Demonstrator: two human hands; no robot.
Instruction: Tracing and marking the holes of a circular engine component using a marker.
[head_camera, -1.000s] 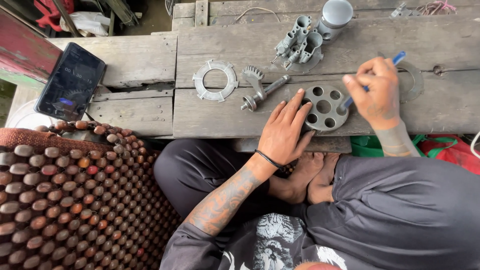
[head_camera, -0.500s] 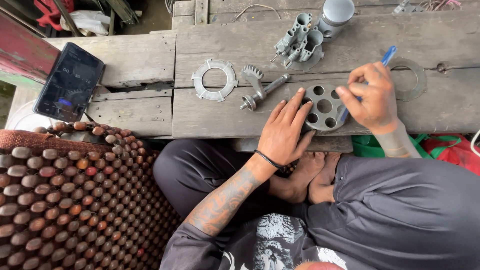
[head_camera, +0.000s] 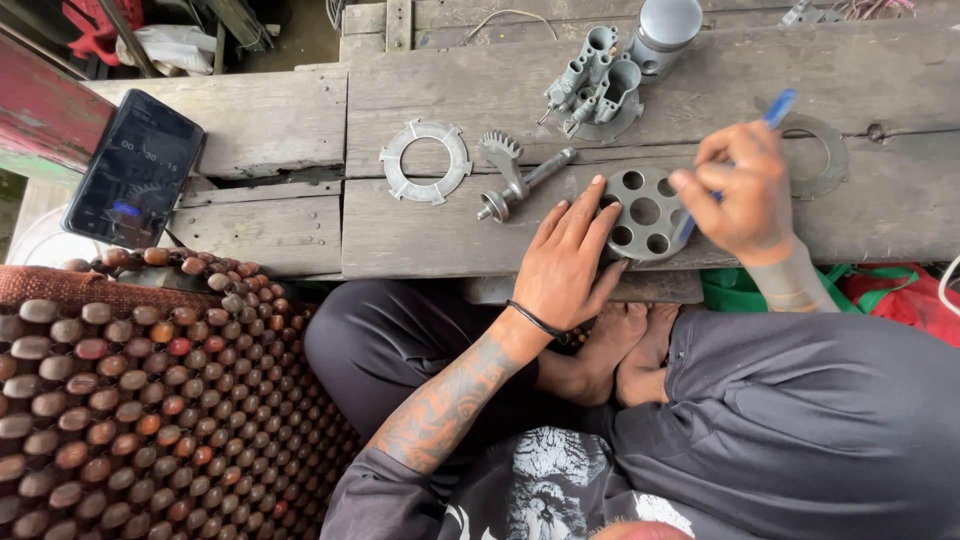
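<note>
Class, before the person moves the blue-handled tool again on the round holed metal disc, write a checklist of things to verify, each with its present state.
1. Round grey metal disc with holes lies flat on the weathered wooden bench: ok.
2. Left hand steadies the disc, fingertips at its left rim: ok.
3. Right hand grips the blue-handled tool firmly: ok.
4. Tool tip seated in a hole: cannot tell, the hand hides it.
5. Geared metal shaft and flat grey ring plate lie apart from the disc: ok.
6. Black phone overhangs the bench's left edge: not ok.
</note>
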